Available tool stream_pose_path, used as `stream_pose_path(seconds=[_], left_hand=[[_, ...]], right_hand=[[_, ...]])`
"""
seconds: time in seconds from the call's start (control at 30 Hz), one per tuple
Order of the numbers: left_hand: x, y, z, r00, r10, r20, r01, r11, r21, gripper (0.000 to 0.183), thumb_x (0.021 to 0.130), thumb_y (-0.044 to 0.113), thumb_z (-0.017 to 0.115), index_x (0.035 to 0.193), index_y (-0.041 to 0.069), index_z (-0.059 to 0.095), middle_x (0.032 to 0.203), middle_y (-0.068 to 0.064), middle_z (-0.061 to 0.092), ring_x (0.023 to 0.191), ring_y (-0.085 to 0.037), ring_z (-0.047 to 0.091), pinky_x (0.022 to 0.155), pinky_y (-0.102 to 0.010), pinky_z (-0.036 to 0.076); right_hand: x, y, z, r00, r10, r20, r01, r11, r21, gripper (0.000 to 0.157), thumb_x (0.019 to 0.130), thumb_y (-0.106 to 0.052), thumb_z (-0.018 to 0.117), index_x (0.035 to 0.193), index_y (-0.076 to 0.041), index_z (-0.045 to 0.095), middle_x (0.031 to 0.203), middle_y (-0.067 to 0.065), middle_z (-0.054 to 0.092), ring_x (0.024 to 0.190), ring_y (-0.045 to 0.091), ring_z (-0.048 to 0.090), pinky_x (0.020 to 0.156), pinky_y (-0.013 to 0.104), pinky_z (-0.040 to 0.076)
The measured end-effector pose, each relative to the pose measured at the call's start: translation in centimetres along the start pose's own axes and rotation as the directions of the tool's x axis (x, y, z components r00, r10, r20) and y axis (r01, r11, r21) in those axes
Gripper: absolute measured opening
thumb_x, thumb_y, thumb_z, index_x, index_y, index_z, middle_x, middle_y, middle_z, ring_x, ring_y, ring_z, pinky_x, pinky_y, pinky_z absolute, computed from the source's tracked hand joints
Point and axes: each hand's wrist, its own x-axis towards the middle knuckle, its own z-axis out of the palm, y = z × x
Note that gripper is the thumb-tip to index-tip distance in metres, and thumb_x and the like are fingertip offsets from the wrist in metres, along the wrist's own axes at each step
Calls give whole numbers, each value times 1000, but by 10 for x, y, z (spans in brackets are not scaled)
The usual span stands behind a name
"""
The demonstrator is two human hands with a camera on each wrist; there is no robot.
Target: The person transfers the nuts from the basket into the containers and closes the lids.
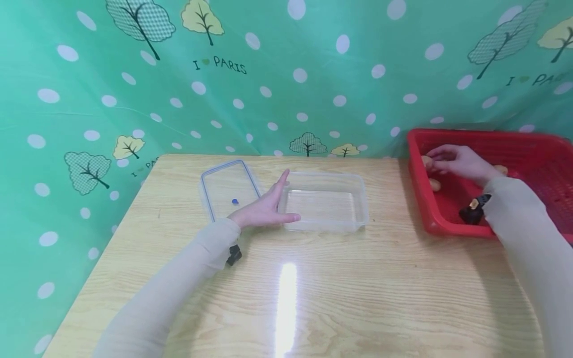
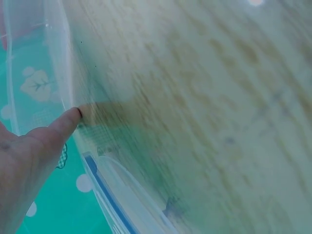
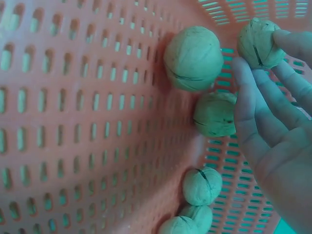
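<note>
A clear plastic container (image 1: 324, 204) sits on the table, and my left hand (image 1: 264, 208) rests at its left end with thumb and fingers spread. In the left wrist view the thumb (image 2: 63, 124) meets the container's wall. Inside the red basket (image 1: 465, 229), my right hand (image 1: 465, 161) pinches a walnut (image 3: 261, 44) between thumb and fingers. Several other walnuts lie along the basket wall, among them a large one (image 3: 193, 58) and one (image 3: 202, 186) lower down in the right wrist view.
A clear lid (image 1: 228, 186) with a blue seal lies left of the container, partly behind my left hand. The wooden table (image 1: 358, 288) runs back to a green patterned cloth (image 1: 313, 94) hanging behind it. Black wrist cameras sit under both sleeves.
</note>
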Motion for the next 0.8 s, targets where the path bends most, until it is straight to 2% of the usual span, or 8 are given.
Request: stream_pose_path(seconds=[0.1, 0.17, 0.23, 0.3, 0.57, 0.8], left_hand=[[0, 0, 0, 1000, -1, 0, 1, 1000, 7, 117, 84, 41, 74, 151, 30, -21, 161, -11, -1, 145, -24, -1, 114, -48, 9], [0, 0, 0, 1000, -2, 0, 2, 1000, 10, 117, 84, 41, 74, 151, 30, -21, 161, -12, 0, 145, -24, 0, 114, -48, 9], [0, 0, 0, 1000, 1, -1, -1, 1000, 11, 117, 84, 40, 74, 151, 29, -21, 160, -14, 1, 145, -25, 2, 114, -50, 10], [0, 1, 0, 1000, 2, -1, -2, 1000, 9, 117, 84, 40, 74, 151, 29, -21, 160, -16, 3, 145, -26, 3, 114, -51, 11], [-1, 1, 0, 1000, -4, 2, 4, 1000, 19, 117, 84, 40, 74, 151, 29, -22, 160, -14, 4, 145, -25, 4, 114, -49, 12], [-1, 2, 0, 1000, 0, 0, 0, 1000, 28, 118, 84, 40, 74, 151, 28, -22, 160, -16, 2, 145, -26, 5, 114, -48, 11]], right_hand=[[-2, -1, -4, 1000, 13, -11, -13, 1000, 23, 55, 94, -28, 65, 137, 0, 45, 120, 17, 60, 89, 11, 61, 74, 23, 52], [-5, -2, -6, 1000, 26, -16, -26, 999, 46, 57, 94, -30, 65, 138, -2, 44, 113, 5, 63, 90, 13, 62, 74, 28, 53], [-7, -4, -10, 999, 39, -22, -37, 997, 69, 57, 94, -32, 64, 139, -3, 43, 106, -8, 62, 91, 16, 59, 72, 32, 53], [-10, -7, -13, 999, 40, -24, -38, 996, 83, 57, 94, -31, 64, 139, -4, 42, 103, -14, 60, 92, 19, 58, 70, 33, 52], [-18, -19, -20, 998, 47, -43, -42, 994, 96, 55, 94, -30, 64, 139, -10, 41, 116, -6, 48, 87, 16, 54, 66, 29, 53], [-24, -27, -24, 997, 59, -53, -50, 985, 166, 49, 94, -29, 64, 138, -19, 44, 118, -7, 49, 91, 7, 56, 68, 25, 54]])
